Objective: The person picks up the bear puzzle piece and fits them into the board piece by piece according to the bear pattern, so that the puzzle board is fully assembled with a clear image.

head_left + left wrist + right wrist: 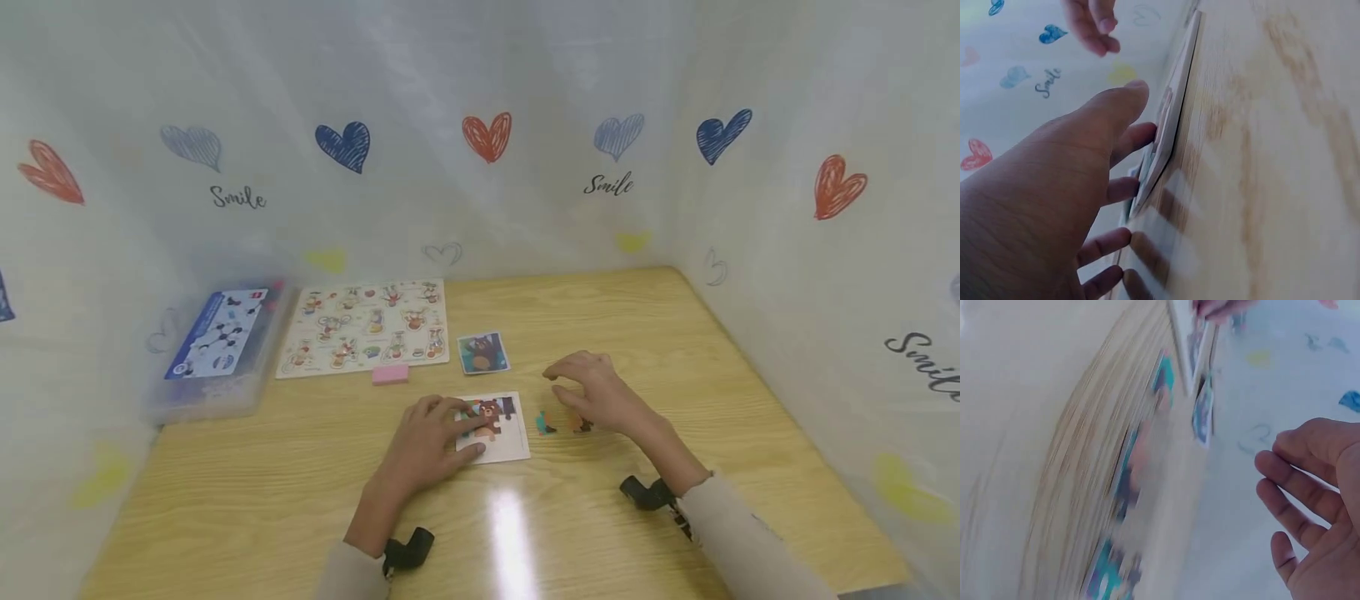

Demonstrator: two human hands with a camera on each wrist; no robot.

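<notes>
A small bear jigsaw puzzle (508,447), partly filled with pieces in a white tray, lies on the table. My left hand (423,442) rests at its left side, index finger reaching over the bear picture and thumb near the lower edge. In the left wrist view, the fingers are spread along the tray's edge. My right hand (600,393) hovers right of the tray, fingers loosely bent and nothing between them. Beneath and beside it lie loose puzzle pieces (545,423); the right wrist view shows a teal-and-brown piece (1127,472) and another piece (1105,572) in a row.
A square bear picture card (483,353) lies behind the tray. Farther left are a pink block (390,375), a wooden board with printed figures (300,321) and a clear plastic box with a blue label (221,333). A curtain with hearts (487,137) encloses the table.
</notes>
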